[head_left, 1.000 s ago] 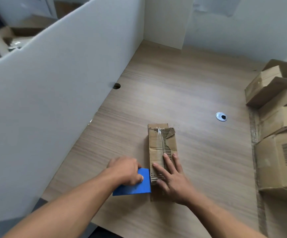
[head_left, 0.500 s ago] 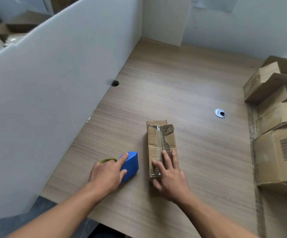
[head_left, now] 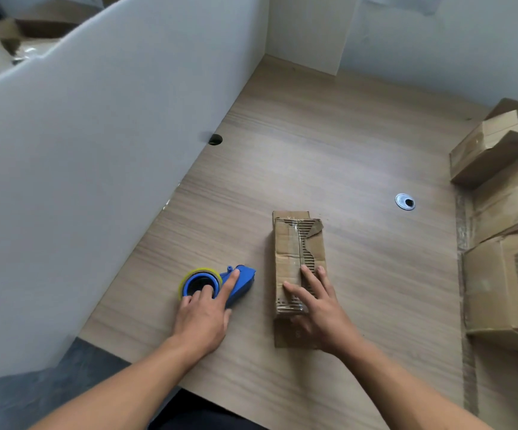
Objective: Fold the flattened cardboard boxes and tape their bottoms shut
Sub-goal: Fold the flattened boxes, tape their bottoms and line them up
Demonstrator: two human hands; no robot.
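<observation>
A person's left hand [head_left: 203, 318] rests flat-fingered on a blue tape dispenser [head_left: 217, 285]; the right hand [head_left: 319, 308], fingers straight, presses a taped cardboard box [head_left: 298, 252].

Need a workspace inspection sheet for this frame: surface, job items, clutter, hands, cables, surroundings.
Surface: wood-grain desk, with a cable grommet and a hole near the partition.
Job's things: small cardboard box lying mid-desk, glossy tape on its seam; blue tape dispenser to its left, apart from it.
Clutter: stack of cardboard boxes at the right edge.
Hands: left hand rests straight fingers on the dispenser; right hand presses flat on the box.
Cables: nothing seen.
Surroundings: white partitions left and behind.
</observation>
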